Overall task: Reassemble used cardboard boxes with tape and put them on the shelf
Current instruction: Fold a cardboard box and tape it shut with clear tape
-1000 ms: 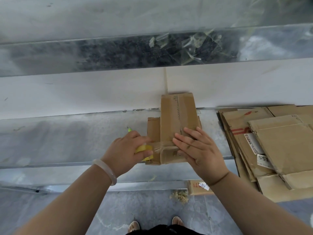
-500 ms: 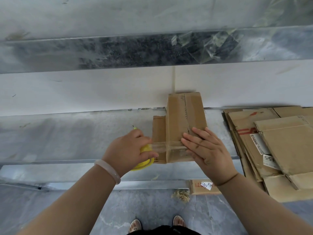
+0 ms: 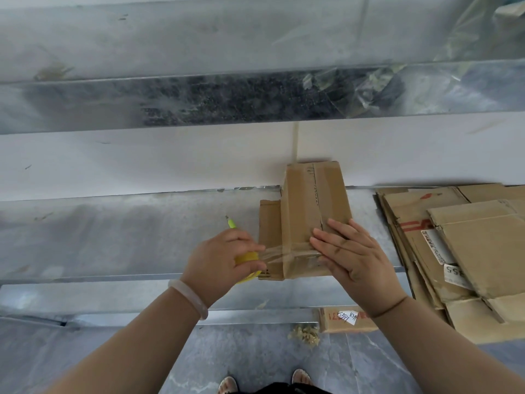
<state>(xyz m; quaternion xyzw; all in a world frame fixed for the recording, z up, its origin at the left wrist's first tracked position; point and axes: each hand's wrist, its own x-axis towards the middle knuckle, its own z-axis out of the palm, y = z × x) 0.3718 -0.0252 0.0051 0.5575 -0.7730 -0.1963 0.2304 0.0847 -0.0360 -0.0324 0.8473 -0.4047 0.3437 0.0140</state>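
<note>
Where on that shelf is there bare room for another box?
Bare shelf runs left of the left hand and pen, from wall to front edge. Only a narrow strip separates the box from the flattened cardboard stack, which crowds the right.

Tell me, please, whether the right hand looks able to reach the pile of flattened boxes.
Probably yes: the right hand lies flat on the box, gripping nothing, and only bare shelf separates it from the pile of flattened boxes.
</note>
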